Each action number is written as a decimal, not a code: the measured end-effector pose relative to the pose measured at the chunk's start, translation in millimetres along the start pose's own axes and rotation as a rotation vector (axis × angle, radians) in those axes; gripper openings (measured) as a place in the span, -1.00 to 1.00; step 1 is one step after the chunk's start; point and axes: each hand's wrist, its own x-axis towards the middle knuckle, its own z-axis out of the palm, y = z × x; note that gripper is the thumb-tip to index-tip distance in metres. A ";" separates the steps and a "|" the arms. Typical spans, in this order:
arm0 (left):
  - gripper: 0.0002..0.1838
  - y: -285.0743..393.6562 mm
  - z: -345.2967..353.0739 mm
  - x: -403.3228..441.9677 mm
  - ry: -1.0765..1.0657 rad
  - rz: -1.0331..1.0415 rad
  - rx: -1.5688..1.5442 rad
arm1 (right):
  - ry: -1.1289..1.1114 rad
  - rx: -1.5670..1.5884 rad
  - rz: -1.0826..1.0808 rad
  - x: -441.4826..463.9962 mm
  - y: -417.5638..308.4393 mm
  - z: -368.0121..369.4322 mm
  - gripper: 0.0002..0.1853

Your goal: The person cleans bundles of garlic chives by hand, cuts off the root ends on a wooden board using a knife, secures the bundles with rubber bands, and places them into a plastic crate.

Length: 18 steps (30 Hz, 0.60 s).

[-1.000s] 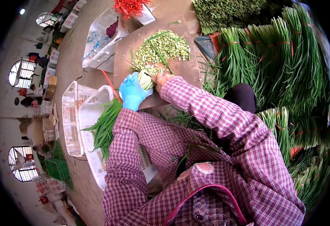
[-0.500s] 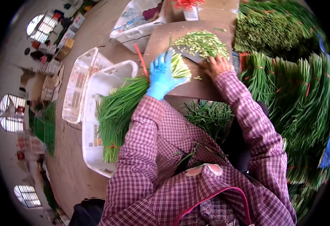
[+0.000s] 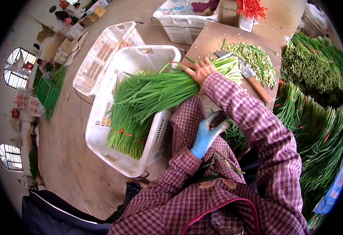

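My right hand [image 3: 202, 72] is closed over a bundle of garlic chives [image 3: 163, 89]. The pale cut ends [image 3: 229, 66] rest on a brown board, and the green leaves trail over a white plastic crate. A red tie [image 3: 182, 64] shows beside my fingers. Over my lap, my left hand [image 3: 207, 135], in a blue glove with a dark palm, has its thumb and fingers apart, with nothing visible in it. A knife with a wooden handle [image 3: 259, 89] lies on the board [image 3: 206, 39] right of the bundle, its blade partly hidden by the stalks.
Chopped stalk ends [image 3: 253, 55] are heaped behind the knife. The white crate [image 3: 97, 135] holds tied chives [image 3: 130, 137]. Another crate [image 3: 101, 58] stands beyond it, and one with bags [image 3: 183, 29] behind. Red ties [image 3: 251, 9] sit at the back. Stacked chives [image 3: 316, 125] line the right.
My right hand has left the knife and moved left onto the chive bundle. My gloved left hand has let go of the bundle and dropped toward my lap. The view has turned left.
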 end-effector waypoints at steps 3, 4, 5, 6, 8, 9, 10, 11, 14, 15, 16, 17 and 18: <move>-0.29 -5.1 -13.9 3.3 -0.007 -0.079 -0.137 | 0.016 0.109 0.022 -7.6 9.6 -9.8 0.24; -0.17 -1.2 -17.2 6.6 -0.005 -0.133 -0.158 | 0.090 0.228 0.081 -20.1 12.8 -18.3 0.18; -0.10 2.1 -20.9 7.5 -0.008 -0.099 -0.132 | 0.160 0.351 0.141 -31.9 14.9 -20.5 0.12; -0.14 -4.4 -32.6 14.0 -0.013 -0.100 -0.184 | 0.284 0.383 0.197 -40.2 18.6 -16.4 0.07; -0.26 -7.1 -53.3 19.9 -0.123 0.031 -0.190 | 0.252 0.590 0.274 -68.6 25.2 -32.2 0.07; -0.36 3.2 -56.7 29.3 -0.055 0.057 -0.042 | 0.225 0.797 0.336 -82.4 28.3 -39.0 0.06; -0.45 15.0 -63.5 41.5 -0.019 0.080 -0.030 | 0.312 0.935 0.332 -88.4 28.3 -23.9 0.05; -0.51 25.0 -66.6 49.3 0.005 0.125 -0.093 | 0.421 1.067 0.274 -91.7 22.3 -7.2 0.08; -0.60 92.0 -46.8 48.9 0.122 0.284 -0.315 | 0.598 1.675 0.130 -101.3 -18.3 12.6 0.07; -0.58 111.7 -40.7 51.3 0.202 0.297 -0.252 | 0.619 1.903 0.090 -108.8 -31.8 5.7 0.05; -0.58 120.4 -44.6 52.1 0.164 0.256 -0.221 | 0.589 2.060 0.044 -111.3 -39.4 3.7 0.00; -0.58 127.9 -45.4 53.8 0.125 0.215 -0.188 | 0.592 2.185 0.036 -114.1 -45.8 0.2 -0.04; -0.61 141.2 -32.5 40.2 0.256 0.216 -0.145 | 0.627 2.230 -0.011 -112.7 -47.5 -0.1 -0.06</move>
